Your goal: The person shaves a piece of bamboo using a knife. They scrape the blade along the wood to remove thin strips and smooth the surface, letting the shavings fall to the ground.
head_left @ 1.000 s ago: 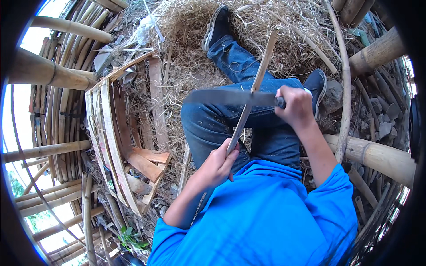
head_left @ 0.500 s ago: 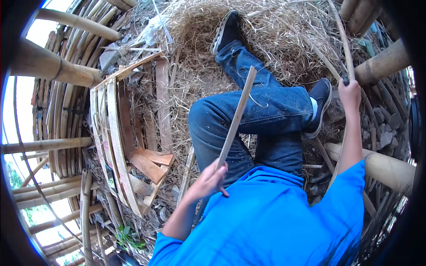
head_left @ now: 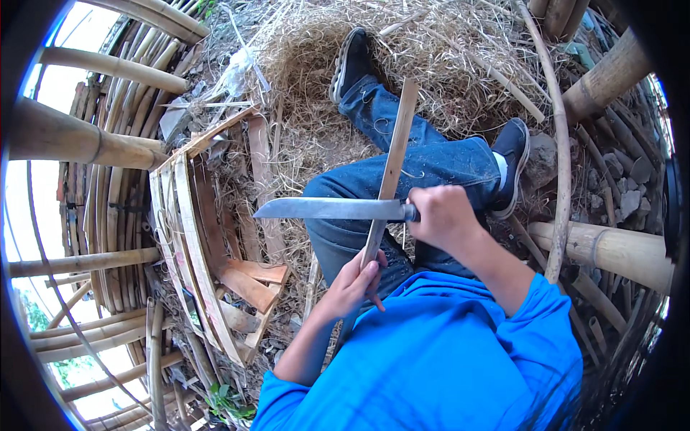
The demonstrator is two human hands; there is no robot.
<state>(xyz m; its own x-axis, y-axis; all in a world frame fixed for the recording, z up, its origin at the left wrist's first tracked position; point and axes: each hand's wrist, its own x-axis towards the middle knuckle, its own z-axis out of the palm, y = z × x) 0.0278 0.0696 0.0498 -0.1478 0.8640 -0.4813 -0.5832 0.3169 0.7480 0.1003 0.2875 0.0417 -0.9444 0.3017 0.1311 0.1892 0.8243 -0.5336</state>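
Observation:
My left hand (head_left: pixel 353 281) grips the lower end of a flat bamboo slat (head_left: pixel 394 158) that slants up and away over my jeans-clad legs. My right hand (head_left: pixel 440 215) is closed on the handle of a long knife (head_left: pixel 327 209). The blade lies level, pointing left, and crosses the slat just above my left hand. I sit in a blue shirt, dark shoes out on the straw.
A heap of dry shavings and straw (head_left: pixel 431 50) covers the ground ahead. Stacked bamboo strips (head_left: pixel 194 244) and short wood offcuts (head_left: pixel 248 284) lie at my left. Thick bamboo poles (head_left: pixel 79 140) frame the left; another pole (head_left: pixel 611 248) and a thin curved strip (head_left: pixel 562 144) stand at right.
My right hand, which was raised out to the far right without the knife in sight, has come back to the slat holding the knife across it. The slat stays in my left hand.

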